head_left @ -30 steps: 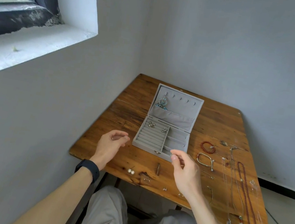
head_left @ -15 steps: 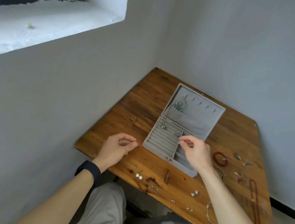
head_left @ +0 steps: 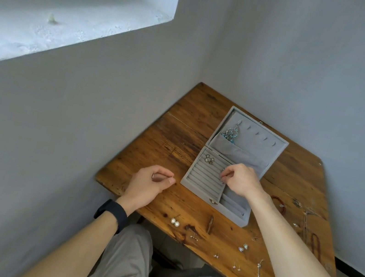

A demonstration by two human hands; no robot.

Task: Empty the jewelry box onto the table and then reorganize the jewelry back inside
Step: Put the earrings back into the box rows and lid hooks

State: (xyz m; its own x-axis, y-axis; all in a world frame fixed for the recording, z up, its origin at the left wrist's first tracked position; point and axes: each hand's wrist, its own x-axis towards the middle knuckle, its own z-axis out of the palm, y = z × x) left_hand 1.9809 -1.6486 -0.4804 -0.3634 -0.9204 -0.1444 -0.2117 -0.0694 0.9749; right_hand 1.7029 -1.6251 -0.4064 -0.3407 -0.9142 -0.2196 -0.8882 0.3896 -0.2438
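Grey plastered corner under a white window sill (head_left: 50, 26), with a worn wooden table (head_left: 176, 142) pushed into it. Near the middle of the table, a grey velvet jewelry box (head_left: 203, 178), its lid (head_left: 263, 142) thrown back and leaning toward the wall. Hung from the leftmost hook in the lid, a teal and silver pendant piece (head_left: 230, 133), dipping into the lid pocket. Tucked into the far ring rows on the left side of the tray, a pair of small earrings (head_left: 209, 159).

Right hand (head_left: 239, 179): hovers over the right edge of the ring rows, knuckles up, thumb and forefinger pressed together on a tiny silver piece (head_left: 221, 181), too small to name. Left hand (head_left: 149, 185): rests on the table just left of the box, apart from it, fingers curled in, thumb tip against forefinger; cannot tell if pinching anything. Black band (head_left: 113, 213) on the left wrist.

Scattered along the near edge of the table: two pearl earrings (head_left: 174, 221), several small studs (head_left: 243, 247), a thin silver bangle (head_left: 264, 276). Right of the box, partly behind the right forearm, a red bead bracelet (head_left: 280, 204) and some chains (head_left: 306, 222), blurred. Below the table edge, grey trousers (head_left: 127, 262).
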